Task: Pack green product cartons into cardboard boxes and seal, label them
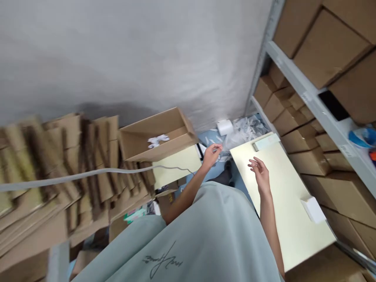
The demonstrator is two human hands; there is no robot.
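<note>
My left hand (212, 154) reaches forward between an open cardboard box (158, 135) and a pale yellow board (283, 196). Its fingertips are pinched together; whether anything is between them I cannot make out. My right hand (260, 172) hovers over the near-left part of that board with its fingers loosely spread and nothing in them. The box holds a crumpled white scrap (158, 140). A small white box (313, 208) lies on the board near my right forearm, and a pale flat packet (266, 141) lies at the board's far end.
Stacks of flattened cardboard (73, 172) fill the left side, crossed by a grey cable (88, 175). A metal shelf (308, 98) with several brown cartons stands at the right. A white roll (225, 127) and torn paper scraps (246, 129) lie on the floor by the wall.
</note>
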